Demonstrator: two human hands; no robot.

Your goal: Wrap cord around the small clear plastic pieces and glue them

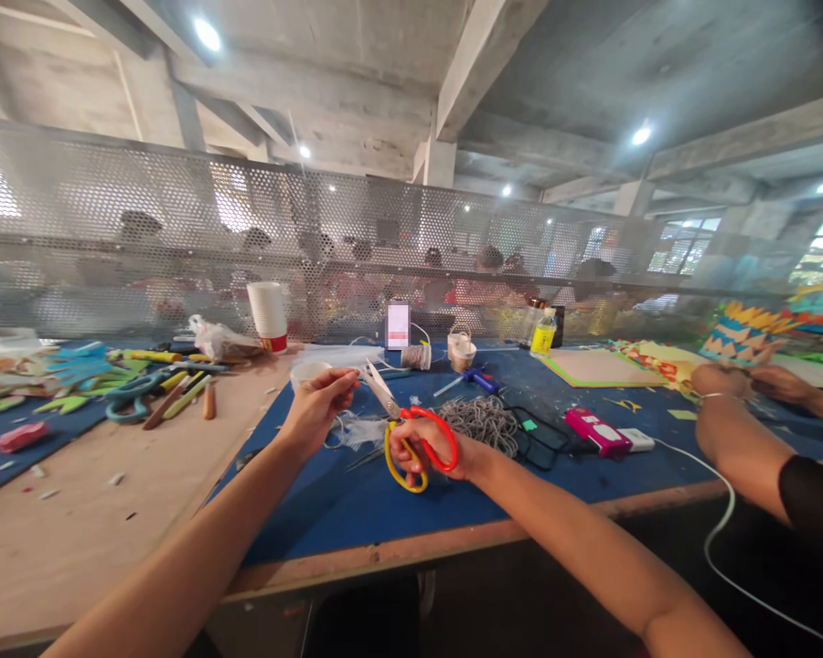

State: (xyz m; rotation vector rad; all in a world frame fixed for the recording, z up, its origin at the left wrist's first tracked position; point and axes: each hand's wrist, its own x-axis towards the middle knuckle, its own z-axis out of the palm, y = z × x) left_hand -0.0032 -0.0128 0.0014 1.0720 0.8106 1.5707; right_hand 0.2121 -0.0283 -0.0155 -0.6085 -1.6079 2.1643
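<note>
My right hand (422, 437) is closed on a pair of scissors (382, 393) with one red and one yellow handle loop. The blades point up and to the left, slightly apart. Close to their tips, the thumb and fingers of my left hand (319, 407) are pinched together. Whatever lies between those fingertips is too small to make out. Behind my left hand stands a small white cup (311, 372). A heap of grey cord (484, 422) lies just beyond my right hand, and clear plastic film (365, 433) rests between the two hands.
Further back are a phone (398, 327), a cord spool (417, 356), a blue glue gun (481, 380) and a yellow-labelled bottle (543, 334). Stacked paper cups (267, 315) and several tools stand left. At right, a co-worker's hands (723, 382) hold a decorated piece; a white cable (717, 539) hangs nearby.
</note>
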